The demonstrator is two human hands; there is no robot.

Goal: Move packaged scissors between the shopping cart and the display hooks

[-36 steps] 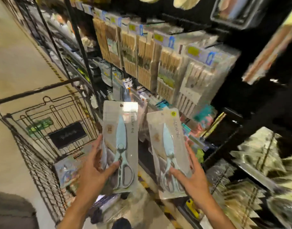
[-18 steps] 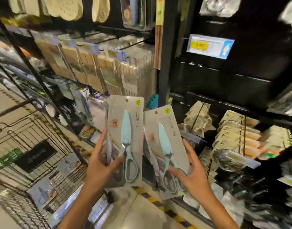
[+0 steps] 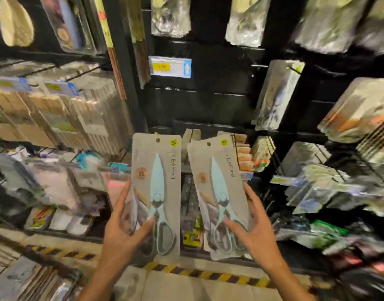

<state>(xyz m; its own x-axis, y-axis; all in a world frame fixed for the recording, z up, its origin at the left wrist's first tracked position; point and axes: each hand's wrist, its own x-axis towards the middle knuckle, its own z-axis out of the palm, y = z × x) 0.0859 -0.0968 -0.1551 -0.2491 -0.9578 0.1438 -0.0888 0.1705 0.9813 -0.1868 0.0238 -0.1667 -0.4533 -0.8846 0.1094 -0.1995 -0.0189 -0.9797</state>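
Two grey card packs of light blue scissors are held upright side by side before the dark display wall. My left hand point(image 3: 123, 231) grips the left scissors pack point(image 3: 158, 170) at its lower half, thumb across the front. My right hand point(image 3: 254, 233) grips the right scissors pack point(image 3: 217, 170) the same way. Each pack has a hang hole at its top. Bare metal display hooks point(image 3: 259, 65) jut from the black panel above the packs. Only a corner of the shopping cart point(image 3: 30, 283), with packs inside it, shows at the bottom left.
A blue and yellow price tag point(image 3: 169, 66) hangs on the dark panel above. Rows of wooden utensil packs point(image 3: 63, 118) fill the left shelves, and shiny packets point(image 3: 275, 94) hang on hooks at the right. A yellow-black striped floor edge point(image 3: 208, 273) runs below the shelving.
The view has swung right and up, away from the cart toward the dark hook panel. Both hands have kept their packs and carried them in front of that panel.
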